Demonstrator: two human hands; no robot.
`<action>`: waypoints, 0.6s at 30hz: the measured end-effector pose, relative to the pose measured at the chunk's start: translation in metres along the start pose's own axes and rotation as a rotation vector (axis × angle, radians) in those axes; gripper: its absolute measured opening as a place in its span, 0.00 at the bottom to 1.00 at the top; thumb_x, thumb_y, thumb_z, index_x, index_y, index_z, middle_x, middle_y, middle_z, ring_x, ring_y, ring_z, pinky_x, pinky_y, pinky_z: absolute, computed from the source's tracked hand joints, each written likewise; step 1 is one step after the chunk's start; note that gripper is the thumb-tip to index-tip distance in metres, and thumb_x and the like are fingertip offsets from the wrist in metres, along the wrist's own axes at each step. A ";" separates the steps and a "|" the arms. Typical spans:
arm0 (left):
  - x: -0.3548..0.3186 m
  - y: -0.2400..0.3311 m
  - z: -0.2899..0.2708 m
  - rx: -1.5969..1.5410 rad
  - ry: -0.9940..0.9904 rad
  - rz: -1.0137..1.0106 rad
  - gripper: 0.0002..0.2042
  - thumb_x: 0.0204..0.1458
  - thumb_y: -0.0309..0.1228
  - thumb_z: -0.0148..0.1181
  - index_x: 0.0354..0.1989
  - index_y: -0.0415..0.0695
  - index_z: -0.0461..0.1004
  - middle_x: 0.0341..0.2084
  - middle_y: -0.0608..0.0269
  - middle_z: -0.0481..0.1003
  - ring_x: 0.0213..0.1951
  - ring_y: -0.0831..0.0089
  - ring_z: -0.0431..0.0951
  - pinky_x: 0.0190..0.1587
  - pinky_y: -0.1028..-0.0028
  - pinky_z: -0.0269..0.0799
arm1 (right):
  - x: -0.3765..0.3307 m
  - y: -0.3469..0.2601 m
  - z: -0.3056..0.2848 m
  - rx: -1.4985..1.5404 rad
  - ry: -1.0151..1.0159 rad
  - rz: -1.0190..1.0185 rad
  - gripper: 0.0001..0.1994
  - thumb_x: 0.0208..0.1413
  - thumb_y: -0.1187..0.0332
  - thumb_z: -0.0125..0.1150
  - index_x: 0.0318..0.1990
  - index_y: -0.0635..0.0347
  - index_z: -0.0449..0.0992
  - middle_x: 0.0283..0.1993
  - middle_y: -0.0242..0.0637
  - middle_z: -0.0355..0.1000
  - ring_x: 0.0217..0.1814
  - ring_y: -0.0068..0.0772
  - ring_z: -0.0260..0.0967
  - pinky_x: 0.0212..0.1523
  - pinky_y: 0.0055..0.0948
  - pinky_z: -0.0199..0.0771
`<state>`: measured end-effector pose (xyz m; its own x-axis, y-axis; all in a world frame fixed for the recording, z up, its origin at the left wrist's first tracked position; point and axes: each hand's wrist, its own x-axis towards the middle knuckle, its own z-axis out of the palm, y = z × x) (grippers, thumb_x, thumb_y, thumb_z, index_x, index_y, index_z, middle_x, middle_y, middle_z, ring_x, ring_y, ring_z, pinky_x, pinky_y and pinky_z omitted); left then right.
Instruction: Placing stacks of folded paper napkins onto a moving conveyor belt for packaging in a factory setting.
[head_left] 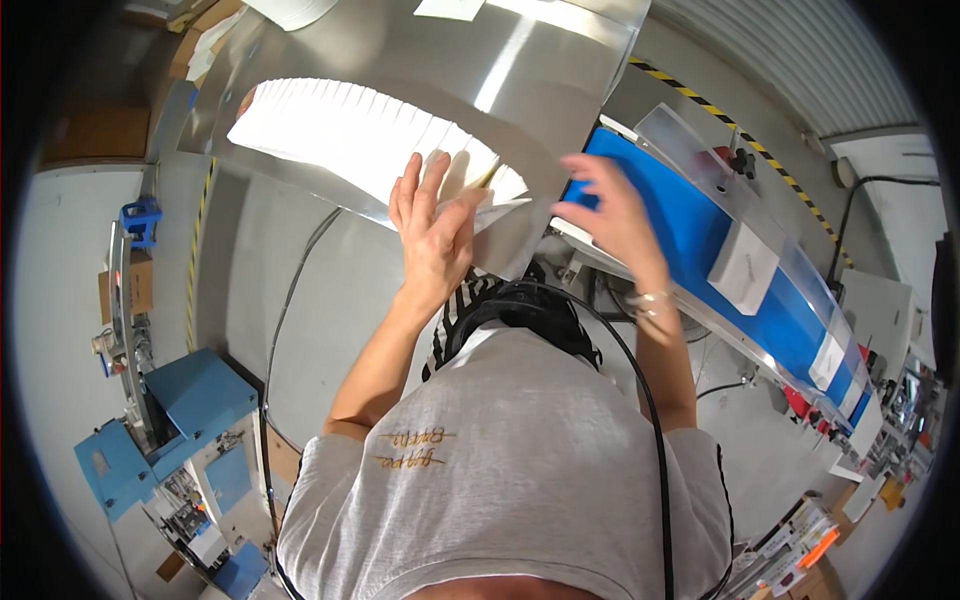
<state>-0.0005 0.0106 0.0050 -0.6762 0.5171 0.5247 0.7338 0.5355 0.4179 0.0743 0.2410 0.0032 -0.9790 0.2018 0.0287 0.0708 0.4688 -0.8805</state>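
A long curved row of white flat packets (340, 130), standing close together like a fanned stack, lies along the front edge of the metal table (400, 60). My left hand (437, 225) rests against the row near its right end, fingers stretched over the packets and thumb pointing toward the end ones. Held away from the packets, my right hand (615, 215) hovers by the table's right side, at the near end of a blue conveyor belt (690, 230). Its fingers are apart, slightly blurred, with nothing seen between them.
Two white packets (743, 268) lie spaced along the belt, beside a clear plastic guard (700, 150). A black cable (650, 400) runs across my front. A white container (292, 10) stands at the table's far side. Blue machine boxes (200, 395) are at the left.
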 end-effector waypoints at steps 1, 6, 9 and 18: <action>0.000 -0.001 -0.001 0.001 -0.012 0.013 0.13 0.44 0.19 0.61 0.39 0.49 0.81 0.58 0.53 0.66 0.64 0.46 0.56 0.63 0.48 0.49 | 0.011 -0.007 0.014 0.070 -0.075 -0.049 0.24 0.45 0.69 0.71 0.52 0.55 0.71 0.55 0.36 0.69 0.55 0.33 0.68 0.53 0.31 0.69; 0.006 0.006 -0.010 -0.006 -0.047 0.009 0.17 0.44 0.21 0.63 0.44 0.50 0.79 0.60 0.50 0.62 0.65 0.45 0.55 0.63 0.49 0.49 | 0.029 0.009 0.032 0.062 -0.160 -0.274 0.20 0.46 0.69 0.70 0.48 0.57 0.73 0.56 0.37 0.67 0.58 0.34 0.66 0.58 0.30 0.64; 0.003 -0.001 -0.008 -0.010 -0.034 -0.026 0.20 0.44 0.24 0.65 0.49 0.50 0.76 0.62 0.52 0.61 0.65 0.47 0.55 0.63 0.52 0.51 | 0.019 0.018 0.026 0.198 -0.085 -0.156 0.18 0.47 0.70 0.70 0.46 0.60 0.74 0.52 0.36 0.71 0.56 0.30 0.67 0.56 0.29 0.66; -0.001 -0.004 -0.011 0.016 -0.056 0.008 0.20 0.45 0.25 0.66 0.49 0.54 0.78 0.60 0.55 0.64 0.64 0.50 0.57 0.62 0.55 0.55 | 0.029 0.013 0.043 0.296 0.037 -0.060 0.14 0.47 0.73 0.70 0.43 0.63 0.77 0.42 0.32 0.76 0.41 0.21 0.72 0.42 0.21 0.73</action>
<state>-0.0021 0.0005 0.0102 -0.6734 0.5573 0.4857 0.7382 0.5416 0.4020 0.0384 0.2159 -0.0282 -0.9718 0.2149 0.0972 -0.0511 0.2105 -0.9763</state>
